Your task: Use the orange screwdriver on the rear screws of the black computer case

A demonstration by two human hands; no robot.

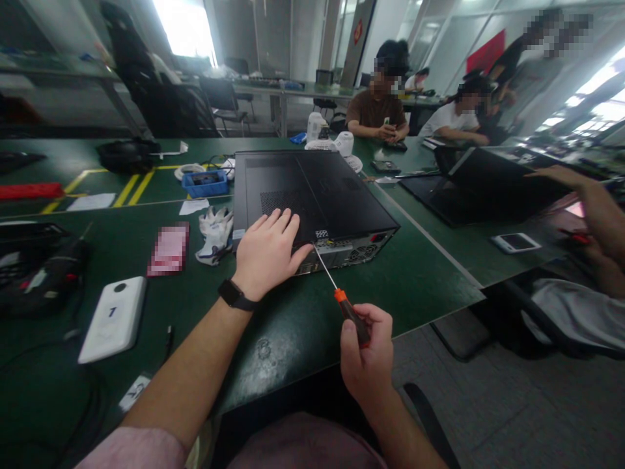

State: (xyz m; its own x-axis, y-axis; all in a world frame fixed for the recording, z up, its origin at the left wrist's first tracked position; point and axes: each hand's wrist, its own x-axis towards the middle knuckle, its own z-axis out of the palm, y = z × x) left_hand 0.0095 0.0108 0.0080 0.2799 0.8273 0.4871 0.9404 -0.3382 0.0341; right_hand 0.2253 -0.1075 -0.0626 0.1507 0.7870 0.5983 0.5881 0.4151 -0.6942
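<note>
left forearm: nearest the lens, bare below a pink sleeve, running up and rightward from the bottom-left corner, with a black wristwatch at the wrist.
left hand: open and flat, palm down, fingers slightly spread, holding nothing; it rests on the near corner of the lid of the black metal desktop computer case.
computer case: lies on its side on the dark green table; its long axis runs away from the person, and its rear panel with ports and fan grille faces the person's right side.
orange-and-black-handled steel screwdriver: long axis slants from lower right to upper left; its tip points at the top edge of the rear panel, just right of the left thumb. Whether it touches cannot be told.
right hand: closed around the screwdriver handle, over the table's near edge; the case lies ahead and to its left. The left hand is the nearer, already on the case.
another person's arm: far right, well apart, over a second dark case.
</note>
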